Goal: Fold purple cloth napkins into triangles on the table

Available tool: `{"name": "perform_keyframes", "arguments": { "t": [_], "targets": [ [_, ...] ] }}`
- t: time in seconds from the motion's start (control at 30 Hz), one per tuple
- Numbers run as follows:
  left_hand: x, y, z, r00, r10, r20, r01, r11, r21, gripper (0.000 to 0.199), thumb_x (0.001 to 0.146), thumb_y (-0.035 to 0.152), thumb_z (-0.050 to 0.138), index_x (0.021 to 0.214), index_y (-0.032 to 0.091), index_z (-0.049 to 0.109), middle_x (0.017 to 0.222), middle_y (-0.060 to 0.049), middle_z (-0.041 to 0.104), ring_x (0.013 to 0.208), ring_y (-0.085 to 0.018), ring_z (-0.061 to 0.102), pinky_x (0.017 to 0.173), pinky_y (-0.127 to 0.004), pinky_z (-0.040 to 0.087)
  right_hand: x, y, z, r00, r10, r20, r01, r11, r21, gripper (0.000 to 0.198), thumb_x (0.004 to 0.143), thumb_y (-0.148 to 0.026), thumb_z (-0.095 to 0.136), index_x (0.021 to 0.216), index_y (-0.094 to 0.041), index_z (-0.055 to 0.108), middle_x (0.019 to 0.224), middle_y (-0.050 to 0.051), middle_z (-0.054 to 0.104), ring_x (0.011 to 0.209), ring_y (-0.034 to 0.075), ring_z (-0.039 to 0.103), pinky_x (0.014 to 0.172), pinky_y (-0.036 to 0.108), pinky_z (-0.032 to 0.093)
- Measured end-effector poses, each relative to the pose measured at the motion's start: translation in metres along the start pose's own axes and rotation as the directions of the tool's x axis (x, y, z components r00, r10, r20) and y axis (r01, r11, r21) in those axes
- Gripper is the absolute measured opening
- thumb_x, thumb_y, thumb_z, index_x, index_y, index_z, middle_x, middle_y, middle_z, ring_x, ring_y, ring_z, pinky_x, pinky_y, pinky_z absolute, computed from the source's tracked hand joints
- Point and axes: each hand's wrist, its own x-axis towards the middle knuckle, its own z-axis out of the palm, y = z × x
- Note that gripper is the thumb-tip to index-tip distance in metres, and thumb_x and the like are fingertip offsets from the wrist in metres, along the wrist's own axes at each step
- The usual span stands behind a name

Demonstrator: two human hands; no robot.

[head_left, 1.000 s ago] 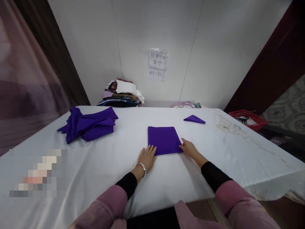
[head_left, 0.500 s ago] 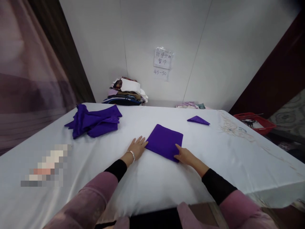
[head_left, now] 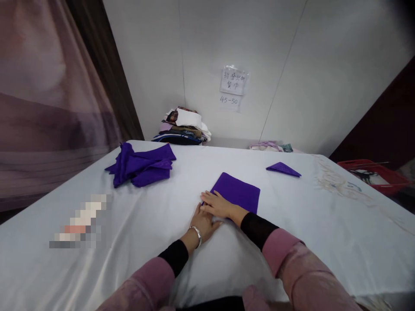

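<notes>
A purple cloth napkin (head_left: 240,191), folded to a flat square, lies on the white tablecloth (head_left: 155,220) in front of me. My right hand (head_left: 216,204) rests across its left corner, fingers outstretched and pointing left. Just below, my left hand (head_left: 205,223), with a silver bangle at the wrist, lies flat by that same corner, its fingertips partly under the right hand. The two hands overlap and hide the napkin's left corner and part of its near edge. Neither hand grips anything.
A loose heap of purple cloths (head_left: 142,166) lies at the back left. A small folded purple triangle (head_left: 283,169) sits at the back right. Behind the table are stacked clothes (head_left: 184,125) and a wall sign (head_left: 233,82). A red basket (head_left: 385,185) stands off the right edge.
My right hand has moved from the napkin's right corner leftward to its left corner. My left hand stays near that corner, now partly beneath the right. The view has shifted slightly.
</notes>
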Motion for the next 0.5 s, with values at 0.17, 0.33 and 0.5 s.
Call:
{"name": "perform_keyframes", "arguments": {
  "t": [0.17, 0.33, 0.5],
  "targets": [
    [-0.001, 0.002, -0.004, 0.999, -0.019, 0.040, 0.019, 1.000, -0.001, 0.078, 0.083, 0.062, 0.031, 0.138, 0.008, 0.031, 0.144, -0.017, 0.029, 0.135, -0.029, 0.018, 0.109, -0.050, 0.008, 0.016, 0.036, -0.003, 0.999, 0.052, 0.009, -0.051, 0.998, -0.042, 0.060, 0.091, -0.054, 0.020, 0.141, -0.022, 0.024, 0.149, 0.005, 0.019, 0.137, 0.018, 0.011, 0.110, 0.042, 0.002],
    [-0.002, 0.002, -0.004, 0.998, -0.018, 0.064, 0.018, 1.000, -0.004, 0.081, 0.083, 0.065, 0.026, 0.138, 0.007, 0.030, 0.146, -0.016, 0.022, 0.136, -0.029, 0.013, 0.109, -0.051, 0.008, 0.031, 0.082, -0.015, 0.978, 0.194, -0.076, -0.204, 0.969, -0.142, 0.062, 0.091, -0.055, 0.020, 0.142, -0.020, 0.022, 0.149, 0.005, 0.017, 0.137, 0.019, 0.011, 0.109, 0.043, 0.003],
    [-0.003, 0.002, -0.004, 0.998, -0.014, 0.065, 0.015, 1.000, -0.016, 0.081, 0.082, 0.067, 0.025, 0.139, 0.009, 0.029, 0.146, -0.015, 0.021, 0.136, -0.029, 0.013, 0.109, -0.053, 0.008, 0.049, 0.118, -0.027, 0.923, 0.356, -0.147, -0.377, 0.912, -0.158, 0.057, 0.091, -0.052, 0.023, 0.139, -0.021, 0.028, 0.148, 0.005, 0.021, 0.136, 0.019, 0.014, 0.108, 0.044, 0.008]
  ]
}}
